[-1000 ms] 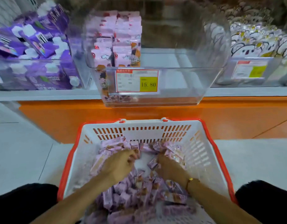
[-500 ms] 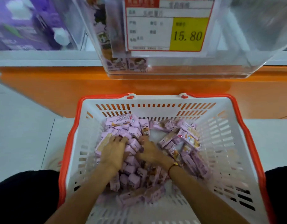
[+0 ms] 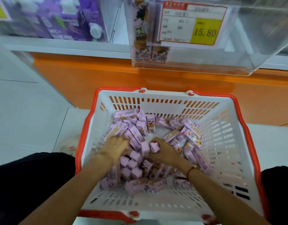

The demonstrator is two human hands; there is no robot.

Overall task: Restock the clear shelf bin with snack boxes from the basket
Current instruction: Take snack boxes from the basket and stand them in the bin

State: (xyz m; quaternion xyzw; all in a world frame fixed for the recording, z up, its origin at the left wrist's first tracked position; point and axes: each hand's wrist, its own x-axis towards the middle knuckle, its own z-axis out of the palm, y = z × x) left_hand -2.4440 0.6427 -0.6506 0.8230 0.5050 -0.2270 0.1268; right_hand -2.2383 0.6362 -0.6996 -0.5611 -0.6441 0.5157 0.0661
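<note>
Both hands are down in the basket (image 3: 229, 143), which stands on the floor just below the shelf so the reach up is short. The left hand (image 3: 114, 147) lies on the snack boxes (image 3: 135, 135) near the left wall, fingers spread and slightly bent, probably gathering several at once. The right hand (image 3: 164, 151) is curled round one box (image 3: 154, 146) at the middle. Beyond, the clear shelf bin (image 3: 237, 51) overhangs the shelf edge; only its left side holds boxes.
</note>
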